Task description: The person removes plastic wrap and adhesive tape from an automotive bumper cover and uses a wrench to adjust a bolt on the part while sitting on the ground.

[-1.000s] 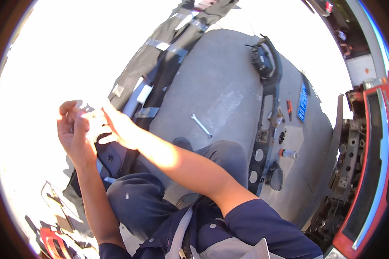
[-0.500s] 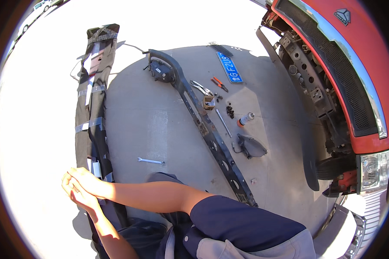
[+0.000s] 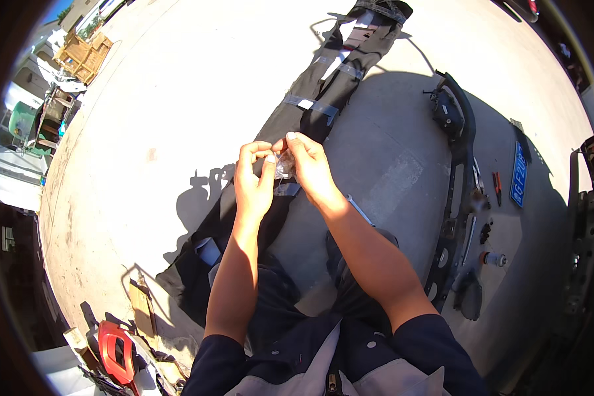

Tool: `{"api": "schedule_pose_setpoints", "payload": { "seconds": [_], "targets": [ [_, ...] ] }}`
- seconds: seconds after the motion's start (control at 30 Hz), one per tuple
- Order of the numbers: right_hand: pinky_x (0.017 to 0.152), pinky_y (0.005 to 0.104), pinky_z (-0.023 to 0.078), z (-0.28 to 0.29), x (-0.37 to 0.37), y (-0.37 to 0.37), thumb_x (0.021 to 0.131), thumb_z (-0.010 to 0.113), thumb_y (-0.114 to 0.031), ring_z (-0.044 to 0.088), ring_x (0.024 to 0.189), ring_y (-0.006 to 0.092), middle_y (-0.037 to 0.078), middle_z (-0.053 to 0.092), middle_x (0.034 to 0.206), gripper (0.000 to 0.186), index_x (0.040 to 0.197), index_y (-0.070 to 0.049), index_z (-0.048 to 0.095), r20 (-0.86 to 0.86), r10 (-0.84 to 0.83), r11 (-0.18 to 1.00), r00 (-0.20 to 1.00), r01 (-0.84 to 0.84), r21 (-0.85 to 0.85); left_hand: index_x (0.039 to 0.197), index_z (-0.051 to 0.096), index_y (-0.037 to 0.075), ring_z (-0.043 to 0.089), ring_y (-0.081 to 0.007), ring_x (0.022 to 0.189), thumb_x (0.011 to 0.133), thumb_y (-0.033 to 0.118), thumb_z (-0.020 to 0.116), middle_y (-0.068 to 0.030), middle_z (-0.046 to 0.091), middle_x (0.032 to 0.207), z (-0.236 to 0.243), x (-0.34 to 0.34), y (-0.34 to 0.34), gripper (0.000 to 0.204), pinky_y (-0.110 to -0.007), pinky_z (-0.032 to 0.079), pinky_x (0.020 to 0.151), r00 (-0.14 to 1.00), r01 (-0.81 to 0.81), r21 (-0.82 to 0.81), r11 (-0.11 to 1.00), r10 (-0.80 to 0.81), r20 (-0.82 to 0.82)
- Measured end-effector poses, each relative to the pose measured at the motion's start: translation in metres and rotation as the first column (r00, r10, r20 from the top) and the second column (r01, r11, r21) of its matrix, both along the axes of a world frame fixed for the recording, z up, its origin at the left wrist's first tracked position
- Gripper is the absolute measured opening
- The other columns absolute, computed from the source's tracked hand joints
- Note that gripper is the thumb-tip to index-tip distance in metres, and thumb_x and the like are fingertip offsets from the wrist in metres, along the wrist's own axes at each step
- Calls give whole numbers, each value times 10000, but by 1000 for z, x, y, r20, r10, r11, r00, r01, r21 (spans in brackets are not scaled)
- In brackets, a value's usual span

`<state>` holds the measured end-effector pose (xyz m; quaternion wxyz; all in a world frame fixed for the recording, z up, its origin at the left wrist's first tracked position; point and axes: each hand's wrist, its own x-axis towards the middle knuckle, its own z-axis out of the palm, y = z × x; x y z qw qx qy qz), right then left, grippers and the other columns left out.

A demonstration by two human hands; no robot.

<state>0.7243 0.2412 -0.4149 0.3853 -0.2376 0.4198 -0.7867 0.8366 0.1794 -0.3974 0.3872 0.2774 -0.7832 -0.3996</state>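
Between my two hands hangs a small crumpled see-through plastic bag with something brownish in it. My left hand pinches its left side with thumb and fingertips. My right hand grips the upper right side, thumb and fingers closed together. What the bag contains is too small to make out. Below the hands lies a long black-wrapped package bound with strips of clear tape, running from lower left to the top. A wrench on the ground is partly hidden by my right forearm.
Right of me lies a long black metal beam. Beyond it are pliers, a blue plate, a spray can and a dark lamp-like part. A red plastic part and scraps lie lower left; wooden furniture stands far left.
The view has swung left, away from the red vehicle front. My hands, clasped together at lower left before, are now raised in the middle with the see-through bag visible between them.
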Motion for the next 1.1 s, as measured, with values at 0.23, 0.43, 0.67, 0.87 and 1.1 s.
{"api": "schedule_pose_setpoints", "payload": {
  "seconds": [0.23,0.43,0.67,0.87,1.1],
  "targets": [
    [635,226,414,1,3,2,1032,513,-274,520,687,62,-2,605,745,295,932,-34,653,-36,41,994,999,-37,105,1072,585,19,550,-79,800,939,19,595,-17,598,883,-6,20,-15,133,-236,449,730,989,94,257,962,-62,-132],
    [497,219,366,8,-3,5,1011,557,-180,462,539,55,-3,560,638,172,962,-29,624,-144,36,982,989,-8,187,1028,578,37,363,-2,635,922,-51,595,67,468,730,-11,30,-22,138,-191,277,560,982,125,323,938,-70,-178],
    [437,227,403,21,-21,17,1023,456,-101,503,462,67,45,614,661,198,1110,-2,603,-522,8,950,853,156,269,1042,605,29,523,-51,743,947,47,610,13,599,844,-8,44,-35,97,-213,405,636,999,-2,220,976,10,-34],
    [833,385,483,5,-58,31,994,553,-326,643,935,291,135,670,1014,313,1098,-45,642,-881,-106,790,461,577,207,1049,607,72,672,-254,829,912,153,646,-103,660,909,-28,60,-32,164,-355,513,686,895,82,-144,986,-9,447],
    [1148,556,251,-27,-95,53,973,555,-383,567,1208,286,71,676,1182,385,1230,-108,636,-888,406,469,215,785,404,1148,605,110,671,-318,971,902,273,664,-102,688,1047,-63,75,-35,300,-441,523,814,527,290,-26,957,-136,839]
  ]
}}
